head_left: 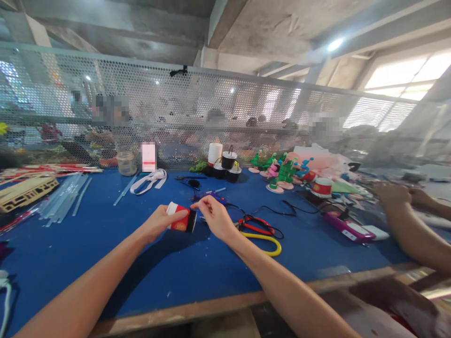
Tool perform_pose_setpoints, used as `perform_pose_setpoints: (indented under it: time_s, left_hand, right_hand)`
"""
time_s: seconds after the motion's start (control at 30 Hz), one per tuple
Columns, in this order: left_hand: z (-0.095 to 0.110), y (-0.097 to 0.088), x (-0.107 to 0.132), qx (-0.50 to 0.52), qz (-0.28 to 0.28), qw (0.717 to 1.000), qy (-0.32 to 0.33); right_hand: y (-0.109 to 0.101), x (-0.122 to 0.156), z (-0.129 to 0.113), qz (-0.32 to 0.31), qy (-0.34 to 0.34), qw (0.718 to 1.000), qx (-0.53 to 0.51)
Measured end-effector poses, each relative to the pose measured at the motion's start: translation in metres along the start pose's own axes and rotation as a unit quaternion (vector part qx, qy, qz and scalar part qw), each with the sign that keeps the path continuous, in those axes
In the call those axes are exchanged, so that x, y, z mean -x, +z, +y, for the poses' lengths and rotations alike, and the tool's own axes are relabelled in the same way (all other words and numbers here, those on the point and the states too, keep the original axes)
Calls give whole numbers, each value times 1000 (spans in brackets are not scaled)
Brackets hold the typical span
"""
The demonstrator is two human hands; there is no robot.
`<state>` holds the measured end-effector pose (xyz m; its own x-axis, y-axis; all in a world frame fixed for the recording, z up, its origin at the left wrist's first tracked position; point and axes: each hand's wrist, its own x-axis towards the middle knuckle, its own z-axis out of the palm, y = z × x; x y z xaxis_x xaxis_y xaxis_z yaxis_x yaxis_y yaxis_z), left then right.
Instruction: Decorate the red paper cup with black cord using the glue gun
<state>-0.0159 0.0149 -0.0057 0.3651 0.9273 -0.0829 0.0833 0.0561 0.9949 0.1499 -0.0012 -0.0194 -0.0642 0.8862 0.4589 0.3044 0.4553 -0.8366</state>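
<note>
My left hand (158, 222) is wrapped round a small red and white paper cup (178, 211), which is tilted on its side above the blue table. A black band (191, 220) covers the cup's right end. Just right of that end is my right hand (214, 215), its thumb and forefinger pinched together close to the black edge. Whatever the pinch holds, if anything, is too small to make out. Below my right wrist lie a yellow handle loop (276, 248) and a red-handled tool (264, 223), partly hidden by my forearm. A blue tool (215, 197) rests behind my right hand.
Black-and-white cups (229, 160) stand by the perforated screen (183, 108). Right of them are green figures (287, 171), another red cup (321, 188) and a purple power strip (347, 227) with cables. Glue sticks (63, 197) lie left. A co-worker's arm (405, 220) reaches in at right.
</note>
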Motion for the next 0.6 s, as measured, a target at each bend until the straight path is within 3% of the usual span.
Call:
perform_pose_setpoints:
  time_s: [0.17,0.37,0.6]
  left_hand:
    - [0,4,2,-1,-3,1000,11]
    - [0,3,1,-17,21,1000,8]
    - [-4,7,1,-42,10,999,10]
  right_hand:
    - [6,7,-9,-61,-19,998,-8]
    - [2,1,-2,17,5,1000,6]
    - [7,7,-10,-66,-50,996,36]
